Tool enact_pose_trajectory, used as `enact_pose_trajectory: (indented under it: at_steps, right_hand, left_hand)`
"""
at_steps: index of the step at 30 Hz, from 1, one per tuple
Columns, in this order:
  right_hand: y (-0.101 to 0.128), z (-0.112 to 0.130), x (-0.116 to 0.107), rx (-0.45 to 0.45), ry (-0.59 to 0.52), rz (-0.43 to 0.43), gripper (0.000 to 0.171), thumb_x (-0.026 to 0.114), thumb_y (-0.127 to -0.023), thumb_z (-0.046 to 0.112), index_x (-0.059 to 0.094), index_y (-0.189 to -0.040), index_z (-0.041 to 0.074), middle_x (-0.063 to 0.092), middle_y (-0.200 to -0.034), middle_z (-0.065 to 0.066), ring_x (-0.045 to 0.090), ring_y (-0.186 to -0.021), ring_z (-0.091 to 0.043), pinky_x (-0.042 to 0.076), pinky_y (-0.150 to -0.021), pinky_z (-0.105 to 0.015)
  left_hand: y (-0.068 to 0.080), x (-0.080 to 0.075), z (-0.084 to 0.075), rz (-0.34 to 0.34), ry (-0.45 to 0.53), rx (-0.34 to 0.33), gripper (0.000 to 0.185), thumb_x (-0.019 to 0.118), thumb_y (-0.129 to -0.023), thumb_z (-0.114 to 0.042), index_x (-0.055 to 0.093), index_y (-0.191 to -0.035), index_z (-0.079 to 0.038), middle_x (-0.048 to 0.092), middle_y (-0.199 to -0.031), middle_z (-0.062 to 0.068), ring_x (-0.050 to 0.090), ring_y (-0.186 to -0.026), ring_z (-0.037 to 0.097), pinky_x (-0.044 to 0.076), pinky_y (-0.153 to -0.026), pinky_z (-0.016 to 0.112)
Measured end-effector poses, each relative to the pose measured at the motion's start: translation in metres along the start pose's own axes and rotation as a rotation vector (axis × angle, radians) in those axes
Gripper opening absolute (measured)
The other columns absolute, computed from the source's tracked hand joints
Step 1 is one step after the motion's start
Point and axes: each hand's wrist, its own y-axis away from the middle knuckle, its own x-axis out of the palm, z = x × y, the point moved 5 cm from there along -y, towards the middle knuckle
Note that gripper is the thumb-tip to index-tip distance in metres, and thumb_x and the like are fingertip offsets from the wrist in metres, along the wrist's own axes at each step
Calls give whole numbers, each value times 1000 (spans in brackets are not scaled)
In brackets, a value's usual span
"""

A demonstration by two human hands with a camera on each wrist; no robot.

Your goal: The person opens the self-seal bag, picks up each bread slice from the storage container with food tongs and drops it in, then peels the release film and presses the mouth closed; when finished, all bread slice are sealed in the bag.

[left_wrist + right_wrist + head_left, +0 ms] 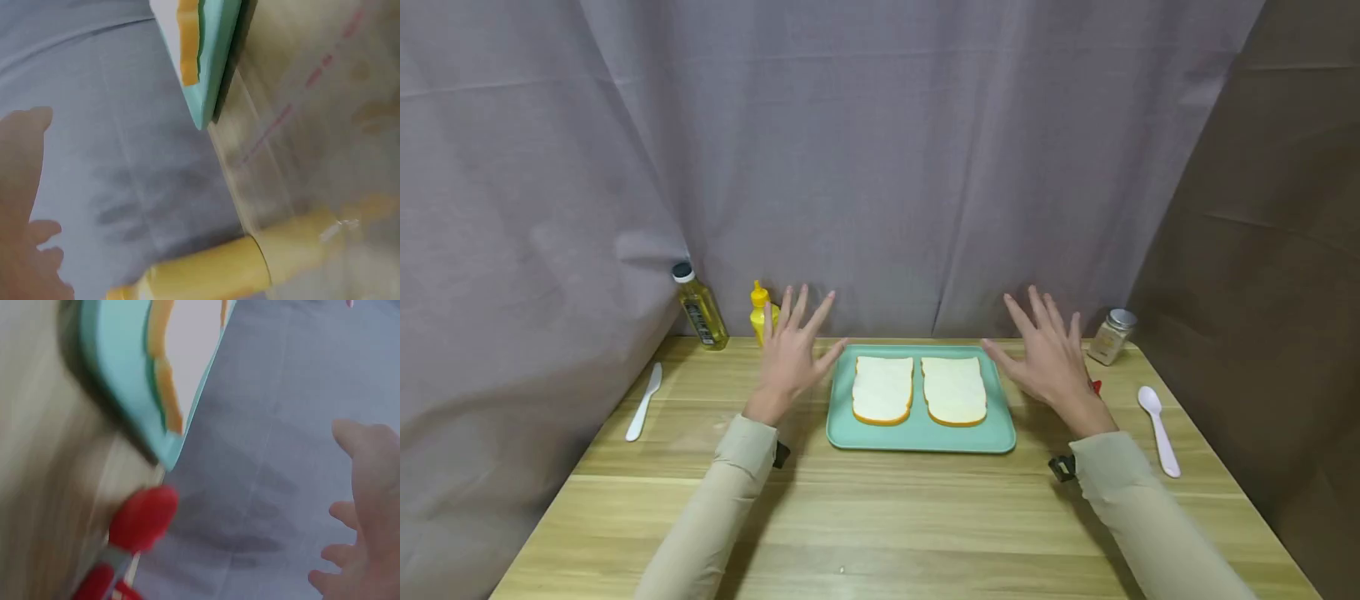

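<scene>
My left hand (788,360) is raised with fingers spread, left of a mint-green tray (917,438). Two white bread slices with orange-brown crusts lie side by side there, a left slice (882,390) and a right slice (954,390). Mirroring it on the tray's right, my right hand (1048,360) also has its fingers fanned out and holds nothing. A yellow squeeze bottle (759,300) stands behind the left hand, partly covered by it. Near the right hand, the right wrist view has a blurred utensil with red ends (144,515) and a grey part, mostly hidden in the head view.
At the back left, an oil bottle (702,308) with a dark cap stands by the curtain (850,167). A white knife (644,402) lies at the left. On the right are a silver-lidded jar (1109,337) and a pale spoon (1160,429), near the wooden table's edge.
</scene>
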Motion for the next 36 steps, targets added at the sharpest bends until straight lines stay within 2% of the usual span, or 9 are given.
enact_pose_trajectory:
  at_steps: [3, 6, 10, 16, 20, 25, 31, 36]
  right_hand:
    - [2, 20, 7, -45, -82, -34, 83, 69, -101, 55, 39, -169, 18, 24, -179, -20, 24, -164, -48, 14, -128, -81]
    - [5, 44, 19, -99, -206, -32, 70, 72, -102, 42, 50, -161, 13, 30, -178, -18, 28, -163, -47, 24, -127, -78]
    - [10, 83, 42, -169, -338, 44, 54, 71, -104, 36, 61, -152, 12, 35, -177, -12, 34, -162, -42, 33, -124, -76]
    - [20, 147, 84, -206, -371, 196, 51, 66, -107, 42, 60, -153, 20, 36, -177, -4, 43, -159, -32, 50, -117, -63]
    - [24, 192, 105, -275, -398, 286, 52, 65, -108, 42, 59, -154, 18, 38, -175, -5, 43, -159, -29, 49, -121, -57]
    - [29, 236, 125, -365, -420, 401, 53, 62, -110, 39, 58, -155, 11, 45, -172, -11, 42, -160, -30, 40, -130, -52]
    - [34, 259, 145, -422, -328, 554, 51, 58, -112, 41, 60, -154, 12, 51, -168, -8, 46, -158, -24, 39, -131, -42]
    - [34, 266, 151, -450, -288, 587, 53, 58, -112, 41, 59, -155, 10, 50, -168, -8, 45, -158, -23, 37, -132, -40]
  left_hand:
    - [11, -7, 11, -50, 106, 44, 74, 78, -99, -41, 47, -165, -26, 43, -170, 24, 34, -161, 48, 21, -132, 72]
    - [25, -11, 25, -40, 208, 68, 63, 79, -99, -27, 57, -157, -16, 50, -164, 25, 43, -156, 49, 29, -129, 71]
    - [47, -12, 45, 18, 270, 62, 48, 80, -98, -16, 68, -143, -6, 64, -152, 24, 59, -142, 47, 42, -123, 67]
    - [77, -14, 71, 90, 324, 26, 31, 79, -97, -7, 75, -127, -2, 76, -130, 22, 71, -123, 45, 56, -110, 61]
    - [88, -16, 79, 130, 351, 22, 26, 79, -96, -3, 77, -122, 0, 77, -126, 22, 71, -121, 45, 55, -110, 62]
    - [92, -14, 80, 203, 336, 29, 23, 79, -97, -5, 78, -119, 0, 78, -123, 19, 72, -120, 42, 56, -110, 61]
    - [92, -8, 75, 279, 331, 53, 22, 77, -100, -9, 78, -120, -1, 80, -121, 16, 75, -115, 38, 60, -105, 57]
    - [96, -12, 76, 350, 331, 69, 25, 76, -102, -12, 77, -125, -1, 77, -128, 18, 73, -121, 39, 59, -108, 58]
